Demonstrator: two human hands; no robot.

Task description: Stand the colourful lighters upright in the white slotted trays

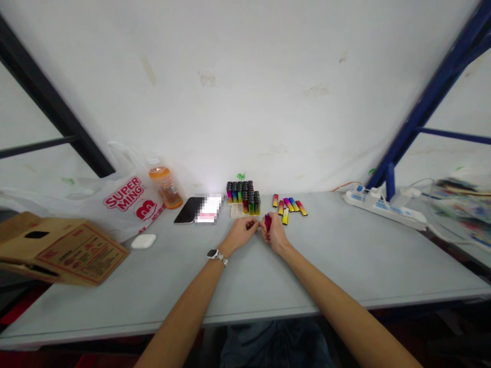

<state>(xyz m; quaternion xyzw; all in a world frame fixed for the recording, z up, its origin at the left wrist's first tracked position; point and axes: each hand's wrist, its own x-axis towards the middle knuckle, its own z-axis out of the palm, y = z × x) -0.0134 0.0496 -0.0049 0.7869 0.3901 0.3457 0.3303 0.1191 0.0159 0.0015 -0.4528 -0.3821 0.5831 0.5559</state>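
My right hand [274, 233] is closed around a dark magenta lighter [267, 221], which stands upright in the fingers. Just left of it, my left hand [242, 231] has its fingers curled in a pinch; what they hold, if anything, is too small to make out. Beyond the left hand, several black-topped lighters [251, 197] in gradient colours stand packed in a pale tray [236, 210], whose front left part is bare. Several loose gradient-coloured lighters [294, 204] lie on the table past my right hand, the yellow one [285, 216] closest to it.
A phone [189, 210] and an orange drink bottle [165, 186] are left of the tray. Farther left are a white case [143, 241], a plastic bag [115, 204] and a cardboard box [76, 250]. A power strip [383, 208] lies at the right. The wall [245, 102] stands behind.
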